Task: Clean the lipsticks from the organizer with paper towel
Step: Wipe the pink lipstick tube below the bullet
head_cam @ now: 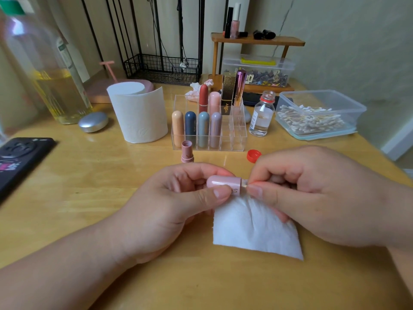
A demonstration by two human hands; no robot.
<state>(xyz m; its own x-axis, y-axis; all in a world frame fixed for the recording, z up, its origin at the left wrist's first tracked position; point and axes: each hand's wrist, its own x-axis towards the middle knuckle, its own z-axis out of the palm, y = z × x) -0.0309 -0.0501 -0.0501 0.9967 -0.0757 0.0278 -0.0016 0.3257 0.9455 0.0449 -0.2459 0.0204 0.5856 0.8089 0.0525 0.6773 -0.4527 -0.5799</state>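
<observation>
1. Head view: in front of the organizer [237, 133], the left hand [176, 202] grips a glossy pale-pink lipstick tube [223, 182] lying sideways.
2. The right hand [312, 193], fingers curled, pinches a white paper towel [252, 231] at the tube's open end.

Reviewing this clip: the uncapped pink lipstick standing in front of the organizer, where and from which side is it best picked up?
Probably pinch the uncapped pink lipstick round its lower base, coming from above or the near side. It stands upright with its open end up, so a low grip keeps fingers off that end, and the organizer stands close behind, blocking the far side.
</observation>
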